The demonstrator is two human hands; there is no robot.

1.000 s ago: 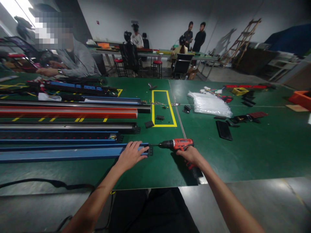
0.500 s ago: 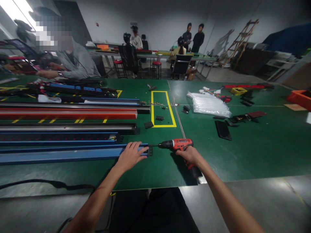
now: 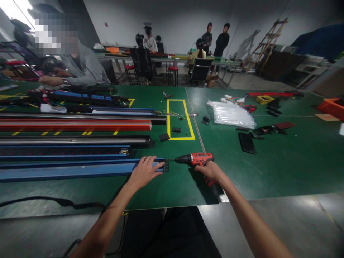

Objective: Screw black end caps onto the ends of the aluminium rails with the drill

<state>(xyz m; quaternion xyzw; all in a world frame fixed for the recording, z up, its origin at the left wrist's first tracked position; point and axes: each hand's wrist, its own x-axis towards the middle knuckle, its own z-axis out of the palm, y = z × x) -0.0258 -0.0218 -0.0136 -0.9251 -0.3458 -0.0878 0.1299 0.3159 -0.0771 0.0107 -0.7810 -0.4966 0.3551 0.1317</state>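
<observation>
My left hand [image 3: 143, 172] lies flat, fingers stretched out, on the right end of a long blue rail [image 3: 67, 170] on the green table [image 3: 282, 172]. My right hand [image 3: 211, 171] is wrapped round the grip of a red and black cordless drill [image 3: 197, 159]. The drill lies level, its bit pointing left at the small black cap [image 3: 166, 166] on the rail's end. The bit tip meets or nearly meets the cap.
More long rails, red [image 3: 75, 125], black [image 3: 75, 140] and blue, lie side by side on the left. A yellow taped rectangle [image 3: 178, 119], a clear bag of parts [image 3: 232, 115] and black pieces [image 3: 247, 142] lie beyond. A seated person [image 3: 77, 66] works at far left; others stand at the back.
</observation>
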